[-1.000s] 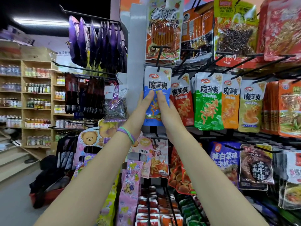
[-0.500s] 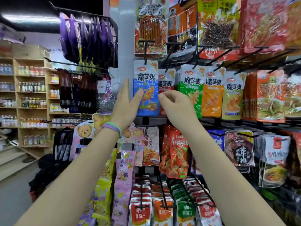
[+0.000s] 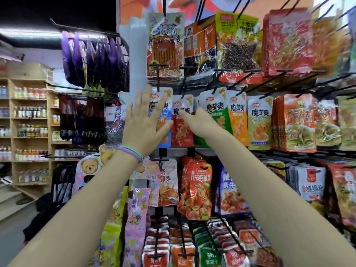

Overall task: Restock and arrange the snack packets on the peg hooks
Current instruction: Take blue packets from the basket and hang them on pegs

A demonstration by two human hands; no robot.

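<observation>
Blue packet point(image 3: 167, 120) behind flat left hand point(image 3: 143, 124)

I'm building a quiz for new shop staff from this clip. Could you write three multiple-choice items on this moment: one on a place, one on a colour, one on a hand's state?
1. Which packet hangs right of the blue packet?
A. green
B. red
C. yellow

2. What colour are the wristbands on the left hand?
A. green and purple
B. black
C. red and white

3. How is the left hand held?
A. fist
B. pinching a hook
C. fingers straight, spread over the blue packet

Answers:
1 B, the red packet hangs next to the blue one, with the right hand reaching onto it.
2 A, a green and a purple band circle the wrist.
3 C, the fingers are straight and fanned.
</observation>
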